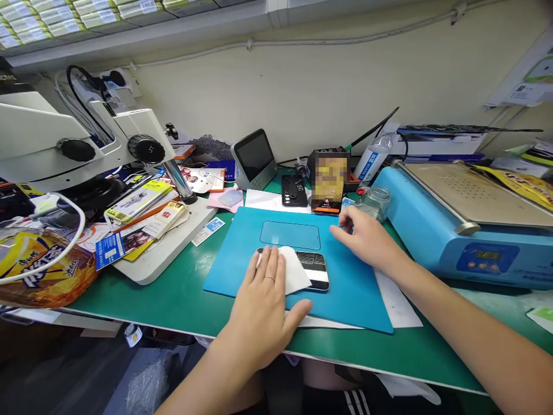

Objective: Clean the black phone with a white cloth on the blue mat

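My left hand (264, 305) lies flat, fingers stretched out, on a white wipe (294, 272) over a phone (318, 270). The phone lies on the blue mat (345, 294); its right end shows and reflects light and dark bands, while its left part is covered by the wipe and fingers. Just behind it on the mat is a clear screen protector (290, 235) with a dark outline. My right hand (360, 233) hovers near the mat's back right edge, fingers curled and thumb pointing left. Whether anything sits between those fingertips I cannot make out.
A blue heating machine (466, 242) stands at the right, beside a glass jar (378, 202). A black phone (294, 191) and a smart display (254, 158) stand at the back. A microscope (86, 138) with cards on its base (162, 253) occupies the left.
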Motion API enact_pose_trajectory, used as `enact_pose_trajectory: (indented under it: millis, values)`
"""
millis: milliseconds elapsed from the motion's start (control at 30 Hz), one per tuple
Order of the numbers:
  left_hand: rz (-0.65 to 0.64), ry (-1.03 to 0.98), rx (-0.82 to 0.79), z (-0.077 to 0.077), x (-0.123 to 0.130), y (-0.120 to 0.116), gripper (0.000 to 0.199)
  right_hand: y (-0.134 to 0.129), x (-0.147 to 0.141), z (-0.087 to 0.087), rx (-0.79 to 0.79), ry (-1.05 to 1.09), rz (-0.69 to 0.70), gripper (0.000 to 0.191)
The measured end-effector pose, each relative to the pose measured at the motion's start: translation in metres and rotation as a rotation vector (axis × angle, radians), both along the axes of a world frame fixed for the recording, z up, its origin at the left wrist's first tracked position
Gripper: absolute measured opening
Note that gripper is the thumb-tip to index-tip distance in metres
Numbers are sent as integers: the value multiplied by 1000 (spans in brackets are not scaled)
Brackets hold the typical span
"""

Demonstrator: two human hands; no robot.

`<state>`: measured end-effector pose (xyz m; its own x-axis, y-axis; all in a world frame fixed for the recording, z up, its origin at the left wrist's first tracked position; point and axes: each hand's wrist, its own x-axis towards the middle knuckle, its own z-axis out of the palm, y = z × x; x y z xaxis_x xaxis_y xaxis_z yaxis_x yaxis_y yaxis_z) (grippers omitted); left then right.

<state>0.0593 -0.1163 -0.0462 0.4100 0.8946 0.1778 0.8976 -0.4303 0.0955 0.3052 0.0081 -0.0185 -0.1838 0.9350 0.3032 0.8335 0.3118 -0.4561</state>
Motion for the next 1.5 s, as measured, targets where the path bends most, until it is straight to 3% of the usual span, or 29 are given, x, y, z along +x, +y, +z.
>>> enact_pose_trajectory:
  millis: [67, 200, 367, 433, 500, 633, 833, 933, 1100, 1300, 1500]
  values:
    - [33, 31, 11, -2, -9, 0, 85, 7, 6, -1, 11, -32, -46, 20]
    - [79, 69, 14, -3, -16, -1, 85, 5, 4, -4, -2, -78, 26, 22]
    - [111, 64, 6, -2, -19, 0, 83, -15, -10, -1, -65, -145, 264, 43]
    - [114, 53, -15, 0, -18, 2, 83, -21, -14, 0, -115, -208, 396, 45]
    - [119, 42, -42, 1, -15, 5, 86, -25, -16, 2, -147, -223, 403, 41]
    - [139, -13, -56, 3, 7, 4, 97, -24, -17, 3, -224, -190, 356, 43]
    - [-43, -107, -148, 11, 69, 0, 101, -22, -14, 2, -233, -153, 387, 50]
    - [-59, -108, -193, 15, 80, 1, 100, -22, -13, 3, -228, -154, 410, 52]
    - [-38, -98, -94, 8, 48, -3, 97, -22, -12, 3, -214, -165, 438, 49]
    - [115, 56, 0, -3, -5, -2, 89, -22, -15, 3, -224, -209, 405, 43]
    - [211, 79, 32, -3, 1, -5, 89, -24, -15, 5, -222, -214, 415, 40]
